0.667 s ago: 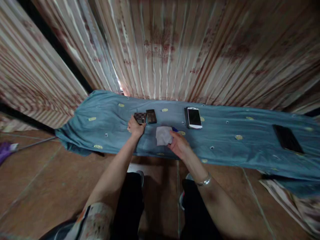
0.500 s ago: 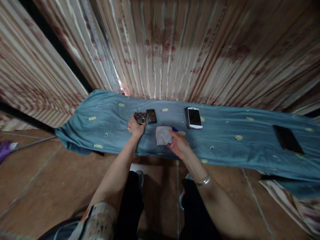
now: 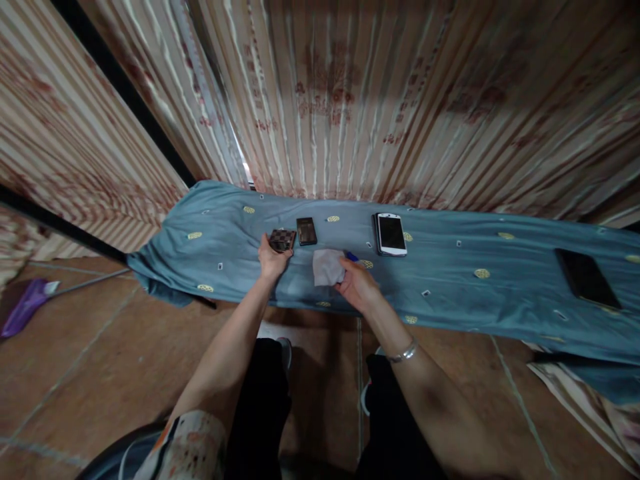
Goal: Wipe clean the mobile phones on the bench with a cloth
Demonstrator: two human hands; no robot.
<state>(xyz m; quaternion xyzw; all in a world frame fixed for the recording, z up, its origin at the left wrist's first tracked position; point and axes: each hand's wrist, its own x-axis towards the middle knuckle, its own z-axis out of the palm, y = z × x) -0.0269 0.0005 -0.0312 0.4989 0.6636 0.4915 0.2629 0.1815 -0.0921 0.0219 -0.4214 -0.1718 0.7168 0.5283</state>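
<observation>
Pinching the checkered item (image 3: pixel 283 239) by its edges, the left hand (image 3: pixel 273 260) holds it at the hand's one o'clock; the right hand (image 3: pixel 359 288) pinches the grey cloth (image 3: pixel 327 268) at the item's four o'clock. Leave the item's top uncovered.

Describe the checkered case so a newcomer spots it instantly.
Find the long blue sheet below the striped curtain. Toward its left end, the left hand grips a small flat case. Its checkered top sets it apart from the dark upright-lying neighbour just right, which shows no checks.
</observation>
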